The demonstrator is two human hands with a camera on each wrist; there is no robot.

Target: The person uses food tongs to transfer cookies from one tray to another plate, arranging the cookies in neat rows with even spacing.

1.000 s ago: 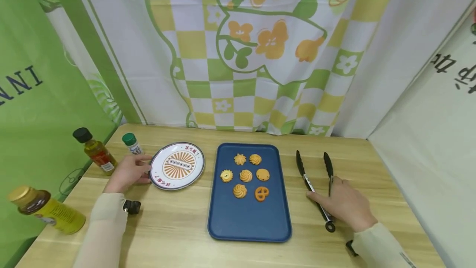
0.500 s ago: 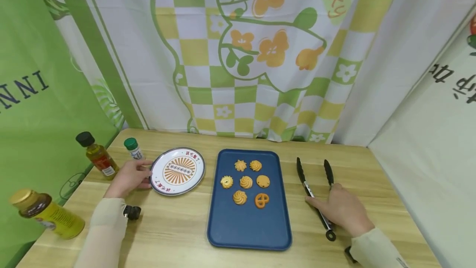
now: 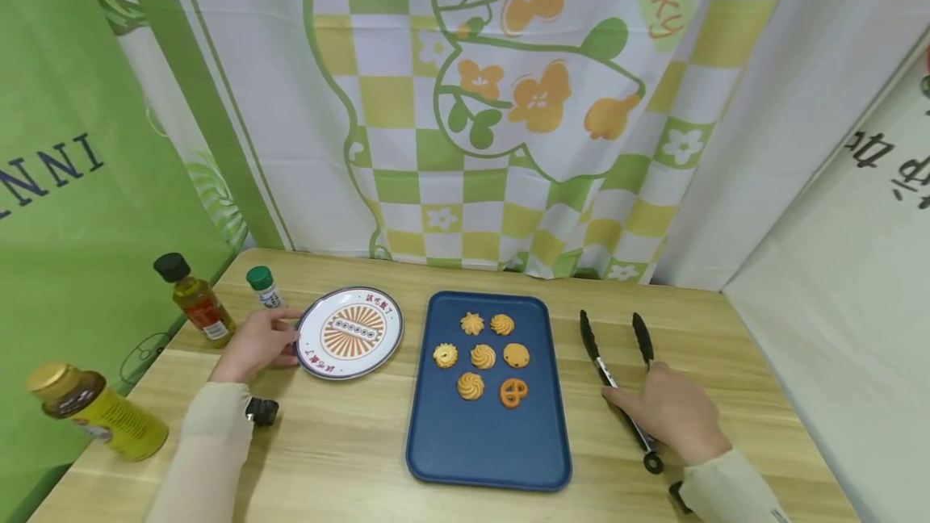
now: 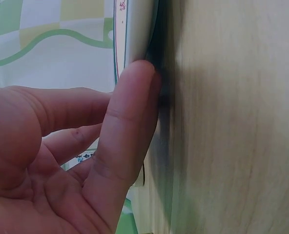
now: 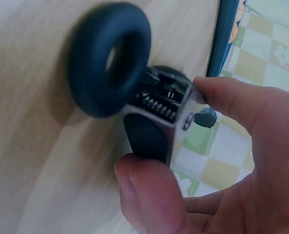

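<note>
Black-tipped silver metal tongs [image 3: 605, 371] are gripped by the right hand [image 3: 676, 414] near the ringed hinge, on the pale wooden table [image 3: 341, 450]; their arms are left spread, the grip probably chosen to control them. A round white plate [image 3: 352, 333] is pinched at its rim by the left hand [image 3: 257, 344], presumably for steadying. Between them is set a navy rectangular tray [image 3: 487, 446], bearing six golden biscuits [image 3: 483, 357] and a brown pretzel [image 3: 513, 393], perhaps centred for easy reach. Red Chinese characters are printed on the plate; "Lucky" can be read on the checked curtain [image 3: 465, 192], "NNI" on the green cloth [image 3: 65, 265].
</note>
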